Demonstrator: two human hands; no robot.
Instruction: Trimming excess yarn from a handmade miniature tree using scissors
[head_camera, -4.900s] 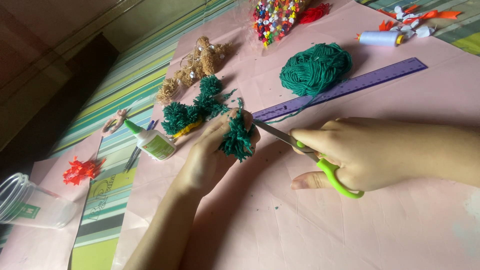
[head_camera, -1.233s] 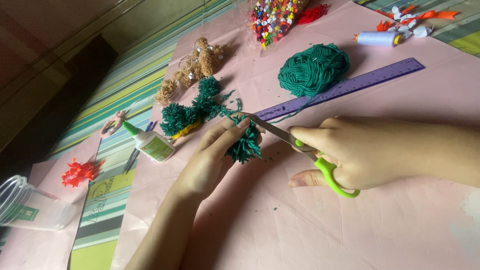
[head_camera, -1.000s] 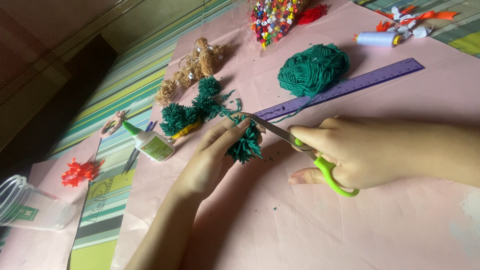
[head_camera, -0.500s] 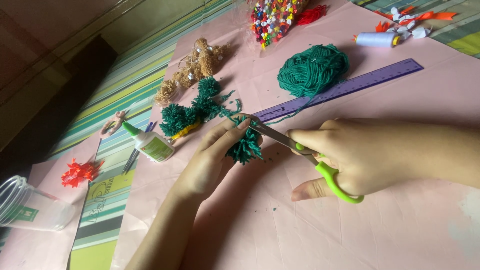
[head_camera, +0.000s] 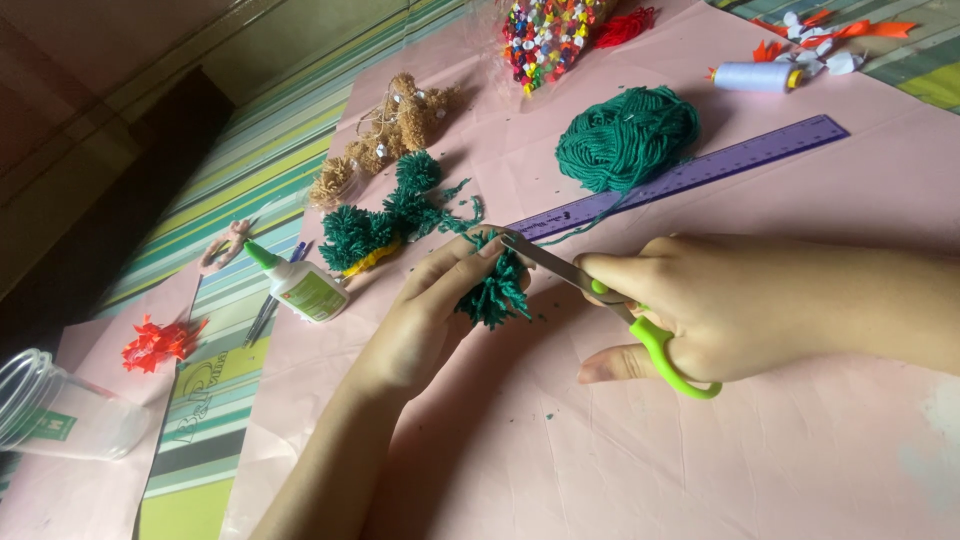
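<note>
My left hand (head_camera: 425, 315) pinches a green yarn pom-pom (head_camera: 493, 290) just above the pink paper sheet (head_camera: 640, 460). My right hand (head_camera: 700, 305) grips green-handled scissors (head_camera: 620, 310), whose blade tips touch the top of the pom-pom. Two finished green pom-poms (head_camera: 385, 215) lie just beyond my left hand, with small yarn clippings scattered around them. A ball of green yarn (head_camera: 625, 135) rests against a purple ruler (head_camera: 690, 175) behind the scissors.
A small glue bottle (head_camera: 300, 285) lies left of my left hand. Brown pom-poms (head_camera: 385, 130) sit farther back, a bag of coloured beads (head_camera: 550, 35) at the top, a pale thread spool (head_camera: 755, 75) top right. A clear plastic cup (head_camera: 55, 415) and a red scrap (head_camera: 155, 340) lie far left.
The scissors' blades have shifted slightly against the pom-pom between frames, with my right fingers working the handles. My left hand has kept hold of the pom-pom, turning it a little.
</note>
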